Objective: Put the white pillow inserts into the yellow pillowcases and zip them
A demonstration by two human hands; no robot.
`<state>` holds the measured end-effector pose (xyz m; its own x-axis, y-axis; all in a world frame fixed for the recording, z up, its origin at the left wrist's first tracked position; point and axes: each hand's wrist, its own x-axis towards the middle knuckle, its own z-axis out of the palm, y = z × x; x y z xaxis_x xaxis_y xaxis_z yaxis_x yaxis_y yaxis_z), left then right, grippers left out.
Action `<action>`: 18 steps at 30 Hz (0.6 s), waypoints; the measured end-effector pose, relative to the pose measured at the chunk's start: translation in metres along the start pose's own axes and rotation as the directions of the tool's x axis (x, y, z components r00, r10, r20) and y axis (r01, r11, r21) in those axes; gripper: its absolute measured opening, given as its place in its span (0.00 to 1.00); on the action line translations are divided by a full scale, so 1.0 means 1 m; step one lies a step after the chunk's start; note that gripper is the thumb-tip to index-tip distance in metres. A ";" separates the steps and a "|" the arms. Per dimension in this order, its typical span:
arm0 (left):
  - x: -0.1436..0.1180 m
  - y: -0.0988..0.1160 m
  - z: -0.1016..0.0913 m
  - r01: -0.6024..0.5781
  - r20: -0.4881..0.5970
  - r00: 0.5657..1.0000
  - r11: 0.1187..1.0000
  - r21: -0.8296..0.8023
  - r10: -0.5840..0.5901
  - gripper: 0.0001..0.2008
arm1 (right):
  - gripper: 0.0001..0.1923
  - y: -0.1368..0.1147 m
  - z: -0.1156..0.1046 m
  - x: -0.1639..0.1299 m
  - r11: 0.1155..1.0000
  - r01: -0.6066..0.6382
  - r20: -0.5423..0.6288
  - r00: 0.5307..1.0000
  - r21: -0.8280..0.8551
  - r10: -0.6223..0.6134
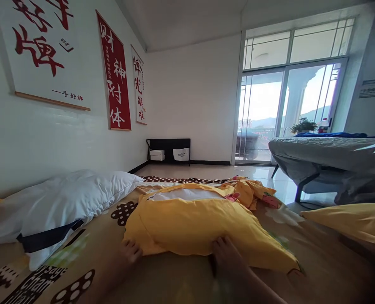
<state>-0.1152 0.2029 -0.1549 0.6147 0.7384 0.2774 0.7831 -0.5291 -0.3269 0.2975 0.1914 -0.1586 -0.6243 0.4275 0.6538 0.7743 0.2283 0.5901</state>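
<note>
A yellow pillowcase lies across the bed in front of me, plump with a white pillow that shows through the long opening on its far side. My left hand is closed on the near left corner of the case. Along the near edge, right of the middle, my right hand grips the yellow cloth with bent fingers. Bunched patterned yellow fabric lies against the far right end of the case. To the left rests a bare white pillow with a dark band at its near end.
A brown patterned sheet covers the bed. Another yellow cloth or pillow lies at the right edge. Beyond the bed stand a plastic-covered table and a low black rack. Scrolls hang on the left wall.
</note>
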 end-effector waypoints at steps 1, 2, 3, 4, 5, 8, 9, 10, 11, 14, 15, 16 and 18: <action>-0.001 -0.009 -0.010 0.002 -0.018 1.000 0.999 0.033 -0.001 0.12 | 0.11 0.013 -0.008 0.010 1.000 -0.025 0.009 1.000 -0.005 0.025; -0.001 -0.016 -0.020 0.026 -0.047 0.999 0.998 0.057 -0.023 0.12 | 0.10 0.026 -0.017 0.019 0.998 -0.057 0.019 0.998 0.000 0.057; 0.000 -0.021 -0.030 0.069 -0.079 0.995 0.995 0.070 -0.064 0.12 | 0.11 0.037 -0.025 0.028 0.995 -0.101 0.035 0.994 0.005 0.101; 0.003 -0.023 -0.038 0.117 -0.104 0.989 0.991 0.071 -0.109 0.12 | 0.10 0.046 -0.033 0.035 0.990 -0.137 0.049 0.990 0.022 0.135; 0.006 -0.022 -0.043 0.149 -0.114 0.983 0.987 0.064 -0.141 0.12 | 0.10 0.052 -0.038 0.040 0.987 -0.150 0.067 0.987 0.052 0.146; 0.010 -0.015 -0.043 0.076 -0.063 0.995 0.997 0.026 -0.074 0.12 | 0.13 0.056 -0.043 0.042 0.978 -0.102 0.125 0.989 0.182 0.080; 0.010 -0.012 -0.040 0.030 -0.061 0.998 0.999 0.017 -0.029 0.12 | 0.14 0.055 -0.043 0.039 0.973 -0.083 0.135 0.989 0.217 0.054; 0.008 -0.010 -0.036 0.002 -0.075 0.997 1.000 0.014 -0.001 0.12 | 0.15 0.054 -0.042 0.036 0.968 -0.088 0.141 0.988 0.235 0.055; 0.006 -0.009 -0.034 0.001 -0.097 0.995 1.000 0.017 0.001 0.12 | 0.15 0.053 -0.043 0.032 0.964 -0.118 0.146 0.986 0.237 0.085; 0.000 -0.009 -0.029 0.042 -0.108 0.993 0.999 0.015 -0.040 0.12 | 0.17 0.049 -0.050 0.027 0.950 -0.188 0.223 0.966 0.249 0.133; -0.002 -0.008 -0.028 0.024 -0.069 0.997 1.000 -0.002 -0.024 0.11 | 0.17 0.047 -0.054 0.027 0.940 -0.182 0.279 0.955 0.289 0.099; -0.004 -0.006 -0.027 -0.007 -0.017 1.000 0.999 -0.034 0.006 0.10 | 0.16 0.046 -0.058 0.028 0.924 -0.173 0.337 0.940 0.341 0.052; -0.010 0.001 -0.022 -0.048 0.064 0.996 0.990 -0.136 0.057 0.09 | 0.16 0.048 -0.067 0.027 0.883 -0.208 0.422 0.906 0.422 0.012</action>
<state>-0.1192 0.1858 -0.1385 0.6509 0.7324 0.1999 0.7584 -0.6155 -0.2144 0.3106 0.1550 -0.0806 -0.5131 0.7595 0.3998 0.8568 0.4813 0.1852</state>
